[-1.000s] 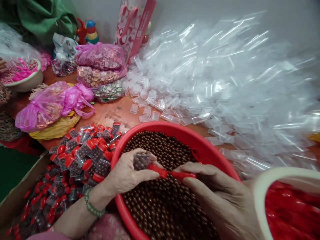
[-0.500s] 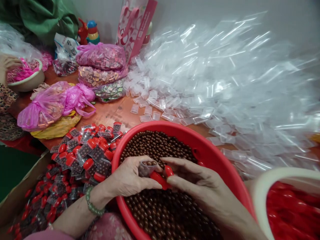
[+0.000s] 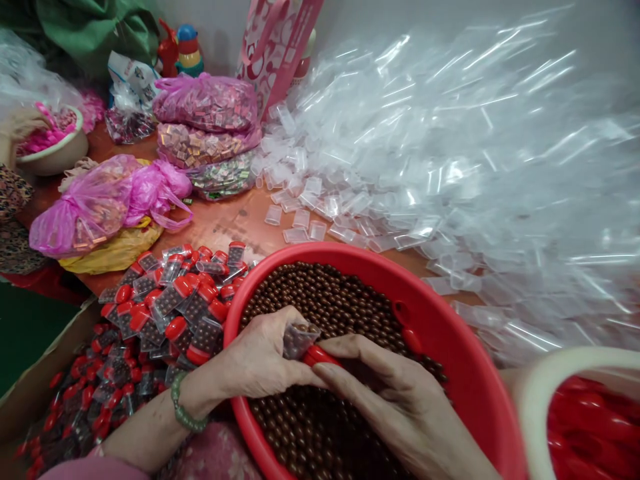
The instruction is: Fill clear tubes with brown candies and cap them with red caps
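Observation:
Over a red basin of shiny brown balls, both of my hands meet. My left hand is closed round a small clear plastic container with brown balls in it, tilted with its mouth up. In the pinched fingers of my right hand is a red cap, close beside the container; whether they touch I cannot tell. Left of the basin lies a heap of filled, red-capped containers, spilling down into a cardboard box.
Clear empty containers are piled along the wall. A cream bucket with red caps stands at right. Pink bags sit on the orange table. At far left another person's hand works at a white bowl.
My right hand has moved left and closer to my left hand, bringing the red cap against or near the container. The view has shifted slightly. The other person's hand has lifted a little.

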